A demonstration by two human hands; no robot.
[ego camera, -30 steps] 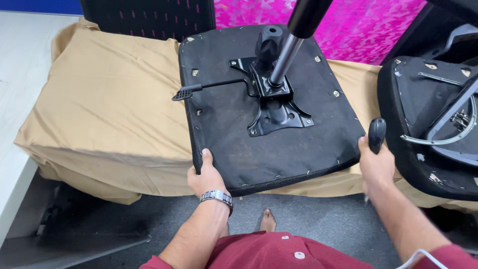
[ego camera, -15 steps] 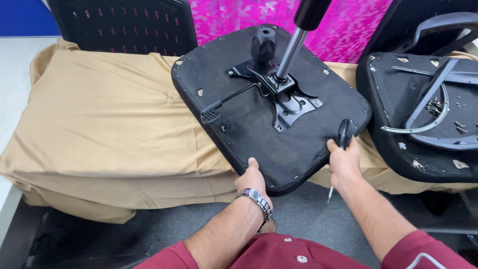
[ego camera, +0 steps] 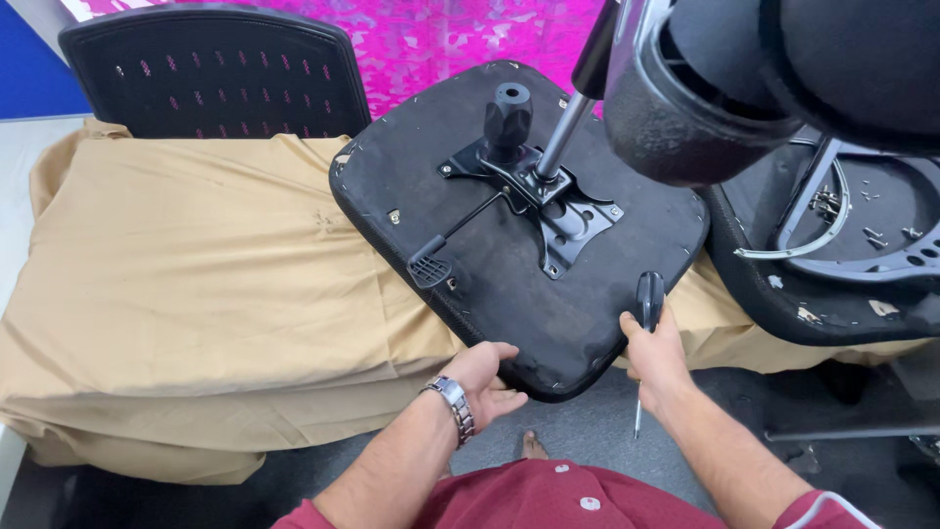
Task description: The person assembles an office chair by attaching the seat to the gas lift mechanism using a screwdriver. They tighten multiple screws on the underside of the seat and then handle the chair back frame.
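The left hand cupped, fingers loosely curled, under the near edge of the upturned seat pan, rough black fabric. The right hand gripped a black-handled screwdriver against that rim. The seat overhung a tan cloth-draped table, grey floor open below. Beyond, a metal mechanism plate, then a mesh backrest.

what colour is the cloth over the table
Tan, a plain sandy beige cloth; shows best in the head view.

A tan cloth-covered table stands on grey floor before a pink wall.
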